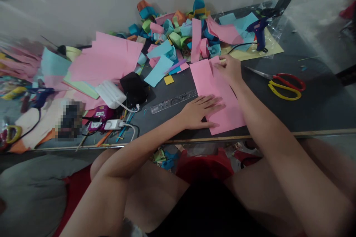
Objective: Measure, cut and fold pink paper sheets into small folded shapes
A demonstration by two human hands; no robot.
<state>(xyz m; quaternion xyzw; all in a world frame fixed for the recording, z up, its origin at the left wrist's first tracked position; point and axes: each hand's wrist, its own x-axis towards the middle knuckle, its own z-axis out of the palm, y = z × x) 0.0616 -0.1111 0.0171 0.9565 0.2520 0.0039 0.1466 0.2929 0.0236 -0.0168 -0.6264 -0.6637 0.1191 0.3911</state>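
Head view: the pink paper sheet (226, 105) lay flat on the dark tabletop (319, 107), right in front of the person. Its long axis ran from the far side toward the near edge, slanting a bit to the R as it came closer.

L hand (198, 111) was open, palm down, fingers spread across the sheet's lower L part & pointing R; it pressed on the paper w/o gripping. From that hand, most of the sheet lay to the R & beyond.

R hand (232, 69) was at the far R corner, fingers bent & drawn together by a raised flap; couldn't tell whether they'd pinched paper or the small pale bit by the fingertips. From there, the sheet ran back toward the body, so R was nearer the far end, L nearer the close end.

Clear ruler (172, 102) lay just L of the sheet, approx. crosswise to it. Scissors (289, 86) w/ red & yellow handles sat R of the R forearm, tips aimed L & slightly away. Glue gun (259, 35) lay farther back on the R, beyond the R hand; pink paper strip (196, 40) was beyond the sheet.
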